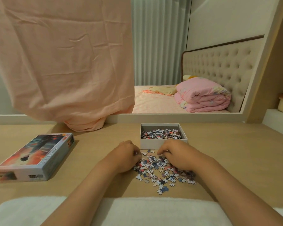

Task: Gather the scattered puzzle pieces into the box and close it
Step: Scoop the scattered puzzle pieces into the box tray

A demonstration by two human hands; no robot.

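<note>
A pile of small puzzle pieces (162, 173) lies scattered on the wooden table (235, 160), just in front of an open white box (163, 145) that holds more pieces. The box lid (36, 158), printed with a reddish picture, lies flat at the left. My left hand (125, 156) sits at the pile's left edge with fingers curled around some pieces. At the pile's far right edge my right hand (175, 154) has its fingers curled down into the pieces. The parts of the pile under both hands are hidden.
A peach cloth (64, 62) hangs down onto the table's far left. Behind the table a mirror shows a bed with a folded pink blanket (203, 97). A white padded strip (137, 211) runs along the near edge.
</note>
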